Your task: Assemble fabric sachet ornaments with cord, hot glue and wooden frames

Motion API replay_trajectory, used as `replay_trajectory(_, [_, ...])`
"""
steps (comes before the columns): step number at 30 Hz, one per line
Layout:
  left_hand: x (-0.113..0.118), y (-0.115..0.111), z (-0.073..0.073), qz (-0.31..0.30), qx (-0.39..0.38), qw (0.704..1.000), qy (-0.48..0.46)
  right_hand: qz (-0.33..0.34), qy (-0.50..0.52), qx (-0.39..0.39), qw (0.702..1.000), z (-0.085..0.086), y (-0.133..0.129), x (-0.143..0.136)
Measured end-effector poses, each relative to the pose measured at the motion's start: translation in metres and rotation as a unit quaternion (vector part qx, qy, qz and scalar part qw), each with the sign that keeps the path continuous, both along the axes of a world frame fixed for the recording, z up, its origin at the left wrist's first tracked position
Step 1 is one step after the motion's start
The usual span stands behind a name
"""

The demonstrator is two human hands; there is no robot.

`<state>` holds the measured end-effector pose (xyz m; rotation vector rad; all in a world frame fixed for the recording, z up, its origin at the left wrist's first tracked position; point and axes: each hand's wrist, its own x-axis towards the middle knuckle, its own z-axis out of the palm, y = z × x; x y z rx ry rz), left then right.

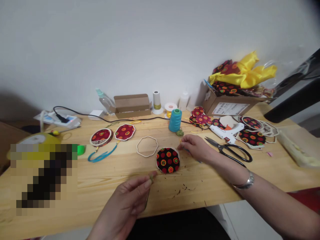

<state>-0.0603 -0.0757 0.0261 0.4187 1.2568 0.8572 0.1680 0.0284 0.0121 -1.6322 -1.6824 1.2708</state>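
Observation:
My left hand [130, 196] is closed in a pinch above the front of the table, with a small olive-green bit, perhaps cord, at its fingertips. My right hand [196, 147] is also pinched closed, right of centre; what it holds is too small to make out. Between them lies a scalloped black fabric piece [168, 160] with red and orange flowers and a pale rim. Left of it rests a thin scalloped wooden frame [147, 137]. Just beyond my right fingers are an olive-green bundle [179, 132] and a teal thread spool [175, 120].
Black-handled scissors [228, 149] and a white glue gun [226, 133] lie to the right. A cardboard box [228, 106] of fabric stands behind. Two red ornaments [101, 137] with teal cords lie left. A black cable [112, 119] runs along the back. Scraps dot the front.

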Motion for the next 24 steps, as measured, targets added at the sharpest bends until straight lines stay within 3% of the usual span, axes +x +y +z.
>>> replay_trajectory(5, [0.004, 0.007, -0.006, -0.005, 0.012, 1.0, -0.022, -0.004, 0.012, -0.01, 1.0, -0.005, 0.001, -0.002])
replay_trajectory(10, [0.01, 0.02, -0.009, -0.017, 0.031, 0.999, -0.024, -0.019, 0.032, -0.043, 0.998, 0.0, -0.01, 0.004])
replay_trajectory(18, [0.025, 0.061, -0.009, -0.029, 0.09, 0.995, -0.031, -0.062, 0.128, -0.08, 0.987, -0.003, -0.026, 0.02])
replay_trajectory(24, [0.033, 0.091, -0.009, -0.045, 0.113, 0.992, -0.039, -0.038, 0.175, -0.107, 0.978, -0.004, -0.039, 0.014])
